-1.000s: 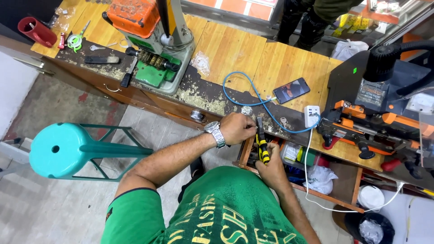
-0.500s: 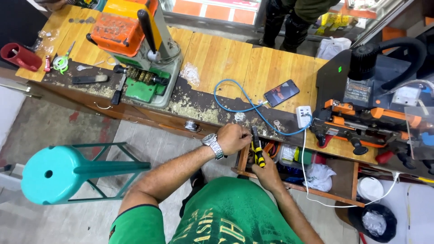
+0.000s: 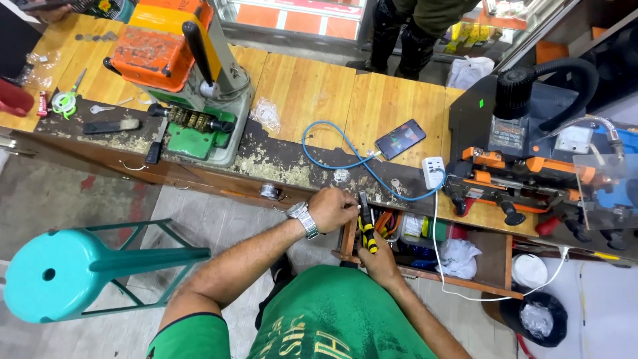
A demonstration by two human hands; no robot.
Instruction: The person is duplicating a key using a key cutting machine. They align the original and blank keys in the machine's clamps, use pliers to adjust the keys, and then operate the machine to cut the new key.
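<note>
left hand [image 3: 332, 208]: fingers curled shut, pinching something too small to tell, above the drawer [image 3: 425, 266]
right hand [image 3: 379, 258]: fist closed round pliers [image 3: 365, 223], upright

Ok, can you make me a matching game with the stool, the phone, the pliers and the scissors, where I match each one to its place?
Things:
1. stool
2. phone
3. pliers
4. scissors

Places:
A. in the right hand
B. on the floor
C. far left on the bench
D. plugged into the blue cable

Pairs: 1-B, 2-D, 3-A, 4-C
</note>
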